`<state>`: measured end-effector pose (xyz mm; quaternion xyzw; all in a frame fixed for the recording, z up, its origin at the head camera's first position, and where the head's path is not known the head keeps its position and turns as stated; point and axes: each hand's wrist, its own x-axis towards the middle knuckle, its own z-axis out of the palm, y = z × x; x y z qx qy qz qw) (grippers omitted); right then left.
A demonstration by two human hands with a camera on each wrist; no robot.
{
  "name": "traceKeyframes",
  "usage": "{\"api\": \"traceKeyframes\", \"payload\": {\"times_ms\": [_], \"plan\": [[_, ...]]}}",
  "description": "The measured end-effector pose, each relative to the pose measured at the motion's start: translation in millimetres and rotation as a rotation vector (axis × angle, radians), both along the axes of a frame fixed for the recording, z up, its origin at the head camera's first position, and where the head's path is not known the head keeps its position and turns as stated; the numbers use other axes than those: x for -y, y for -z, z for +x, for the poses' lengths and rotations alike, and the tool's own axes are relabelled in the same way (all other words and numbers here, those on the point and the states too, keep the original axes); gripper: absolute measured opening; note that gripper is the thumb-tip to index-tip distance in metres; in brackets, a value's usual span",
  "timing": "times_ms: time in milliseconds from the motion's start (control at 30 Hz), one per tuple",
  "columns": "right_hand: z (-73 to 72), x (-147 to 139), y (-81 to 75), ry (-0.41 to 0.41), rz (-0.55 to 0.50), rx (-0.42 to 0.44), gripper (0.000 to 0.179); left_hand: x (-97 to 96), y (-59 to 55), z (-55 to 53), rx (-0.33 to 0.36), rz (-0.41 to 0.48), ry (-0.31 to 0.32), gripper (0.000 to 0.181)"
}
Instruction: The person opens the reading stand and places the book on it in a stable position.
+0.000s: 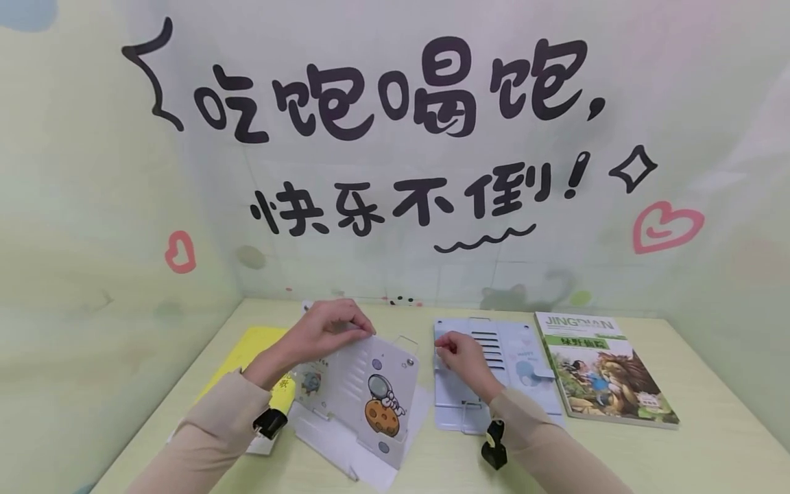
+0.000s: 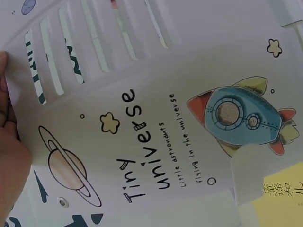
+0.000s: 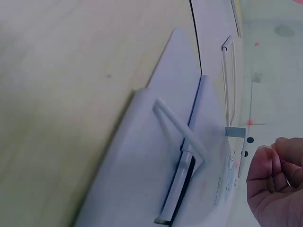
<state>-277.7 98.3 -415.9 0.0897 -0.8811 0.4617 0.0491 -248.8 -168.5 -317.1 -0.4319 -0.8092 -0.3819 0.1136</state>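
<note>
Pinching a white, slotted astronaut stand (image 1: 373, 381) was your left hand (image 1: 333, 328); your right hand (image 1: 464, 357) was curled closed near a pale-blue slotted stand (image 1: 513, 360).

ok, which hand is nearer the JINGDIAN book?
Right. The right hand is left of the book, by the blue stand; the left hand is farther left, pinching the white stand.

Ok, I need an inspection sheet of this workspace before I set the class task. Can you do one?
Surface: pale table.
Job's things: white stand with astronaut print; blue stand to its right.
Clutter: yellow book at left; comic-style book at far right.
Hands: left hand grips the white stand's top edge; right hand has curled fingers near the blue stand, no object seen in them.
Cables: nothing seen.
Surroundings: wall with large lettering and hearts.
</note>
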Motion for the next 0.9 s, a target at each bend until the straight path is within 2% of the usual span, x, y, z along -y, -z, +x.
{"api": "traceKeyframes", "payload": {"times_ms": [300, 433, 533, 700, 900], "plan": [[-20.4, 13.7, 4.2, -0.042, 0.213, -0.057, 0.005, 12.6, -5.0, 14.5, 0.053, -0.016, 0.079, 0.010], [-23.8, 18.1, 5.6, -0.036, 0.301, -0.034, 0.002, 15.4, -5.5, 17.1, 0.070, -0.011, 0.127, 0.009], [-24.8, 20.5, 6.1, -0.024, 0.371, 0.015, 0.001, 16.1, -5.4, 18.3, 0.074, -0.004, 0.156, 0.010], [-25.1, 26.7, 6.9, -0.002, 0.487, 0.051, 0.007, 17.7, -6.1, 22.0, 0.096, -0.009, 0.162, 0.009], [-26.7, 38.1, 6.6, 0.036, 0.638, 0.008, 0.009, 20.2, -7.9, 25.2, 0.094, -0.007, 0.167, 0.010]]}}
